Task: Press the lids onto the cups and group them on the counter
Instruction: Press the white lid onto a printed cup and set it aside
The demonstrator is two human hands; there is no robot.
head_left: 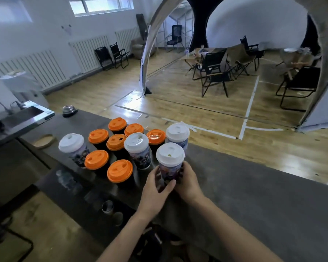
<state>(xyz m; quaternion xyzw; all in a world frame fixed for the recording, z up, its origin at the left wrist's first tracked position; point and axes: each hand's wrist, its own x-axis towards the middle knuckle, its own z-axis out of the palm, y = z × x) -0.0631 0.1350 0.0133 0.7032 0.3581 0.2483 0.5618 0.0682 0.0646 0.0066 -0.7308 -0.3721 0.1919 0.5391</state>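
the left hand and the right hand curl round the low part of the tall paper cup with purple cartoon pictures, 1 hand on each side, holding it snug. the hands hide its bottom, so i cannot tell if it rests on the long dark grey counter. its round white plastic lid looks pushed on flat. the cup is at the near edge of the bunch. i think the job now is to tuck it in close. keep it straight up, hold it low, and move slowly so no neighbour gets knocked. just behind stand 3 more white-lidded picture cups and 7 dark cups with orange lids, close together.
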